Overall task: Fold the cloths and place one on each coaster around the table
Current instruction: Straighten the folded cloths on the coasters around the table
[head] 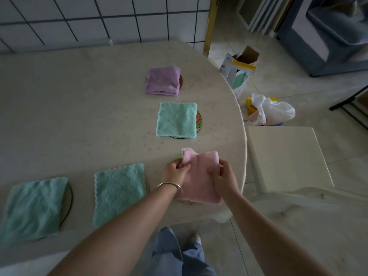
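Beside the pink cloth (199, 176), teal cloths (119, 193) cover neighbouring coasters (199, 121).

Bare forearms, silver bangle (172, 188) on left wrist, blue jeans (179, 255).

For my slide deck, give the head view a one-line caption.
Both hands, left and right, grip a pink cloth at the table edge; four folded cloths already cover coasters.
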